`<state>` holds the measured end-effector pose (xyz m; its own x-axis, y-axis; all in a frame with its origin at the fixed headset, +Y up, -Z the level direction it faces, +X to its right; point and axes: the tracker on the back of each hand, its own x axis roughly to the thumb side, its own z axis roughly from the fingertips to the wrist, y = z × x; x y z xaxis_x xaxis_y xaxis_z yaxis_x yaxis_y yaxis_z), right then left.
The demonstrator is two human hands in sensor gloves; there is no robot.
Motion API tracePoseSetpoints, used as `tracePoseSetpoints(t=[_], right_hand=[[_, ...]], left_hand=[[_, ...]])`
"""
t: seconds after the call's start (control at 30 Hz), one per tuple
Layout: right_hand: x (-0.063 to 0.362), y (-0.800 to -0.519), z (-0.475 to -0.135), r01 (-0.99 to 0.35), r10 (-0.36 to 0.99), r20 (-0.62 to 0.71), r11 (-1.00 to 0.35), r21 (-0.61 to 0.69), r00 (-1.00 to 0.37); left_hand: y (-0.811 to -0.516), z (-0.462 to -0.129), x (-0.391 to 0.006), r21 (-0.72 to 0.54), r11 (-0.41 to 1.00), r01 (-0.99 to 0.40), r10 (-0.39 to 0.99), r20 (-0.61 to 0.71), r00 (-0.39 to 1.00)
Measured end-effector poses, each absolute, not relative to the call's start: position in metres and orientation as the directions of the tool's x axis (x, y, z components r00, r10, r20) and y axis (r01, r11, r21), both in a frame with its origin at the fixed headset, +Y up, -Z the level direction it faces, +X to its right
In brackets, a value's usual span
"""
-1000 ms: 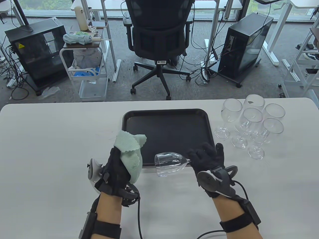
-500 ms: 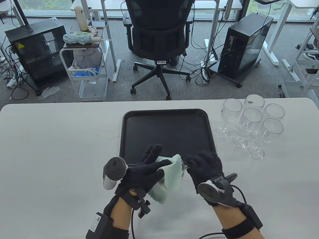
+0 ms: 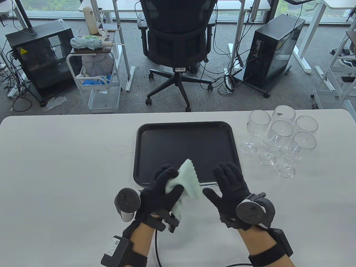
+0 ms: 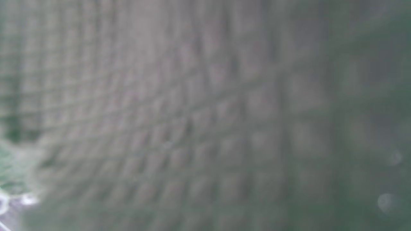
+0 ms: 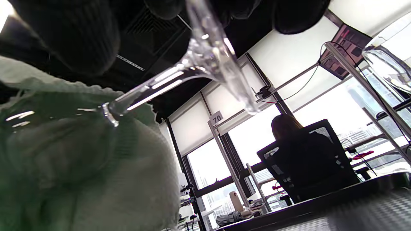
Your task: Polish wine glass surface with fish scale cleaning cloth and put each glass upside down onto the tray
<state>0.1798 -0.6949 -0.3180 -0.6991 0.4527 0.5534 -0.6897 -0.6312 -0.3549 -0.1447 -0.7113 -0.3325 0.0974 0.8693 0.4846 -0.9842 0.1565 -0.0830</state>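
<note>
**Mia:** Where is the glass they are cleaning?

**Ben:** It is between the two hands, just in front of the near edge of the black tray (image 3: pixel 233 139). From above you can hardly see it, because the green cloth (image 3: pixel 187 179) covers the bowl. The right wrist view shows the glass (image 5: pixel 179 77) well: the stem sticks out of the cloth (image 5: pixel 80 166) and runs up to the round foot.

**Mia:** What is the left hand doing?

**Ben:** The left hand (image 3: pixel 164 189) has its fingers curled around the cloth, so it grips the cloth with the bowl inside. The left wrist view is all blurry cloth (image 4: pixel 192 112), very close up.

**Mia:** And the right hand?

**Ben:** The right hand (image 3: pixel 230 185) is at the foot end of the glass. Its dark fingers (image 5: pixel 74 35) sit right by the foot, and they look like they hold it there. The fingers bend down over it.

**Mia:** Are there more glasses?

**Ben:** Yes. Six more glasses (image 3: pixel 278 139) stand upright in a bunch on the white table (image 3: pixel 55 167), to the right of the tray. One of them shows at the edge of the right wrist view too.
</note>
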Motion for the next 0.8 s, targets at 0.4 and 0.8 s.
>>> tracePoseSetpoints(t=[0.4, 0.8], right_hand=[[0.184, -0.715, -0.338, -0.95, 0.977, 0.191, -0.147, 0.275, -0.096], [0.182, -0.698, -0.328, -0.901, 0.682, 0.626, -0.427, -0.081, -0.379]], left_hand=[[-0.694, -0.322, -0.142, -0.047, 0.238, -0.97, 0.765, 0.625, 0.157], [-0.701, -0.324, -0.142, -0.151, 0.124, -0.981, 0.872, 0.488, 0.036]])
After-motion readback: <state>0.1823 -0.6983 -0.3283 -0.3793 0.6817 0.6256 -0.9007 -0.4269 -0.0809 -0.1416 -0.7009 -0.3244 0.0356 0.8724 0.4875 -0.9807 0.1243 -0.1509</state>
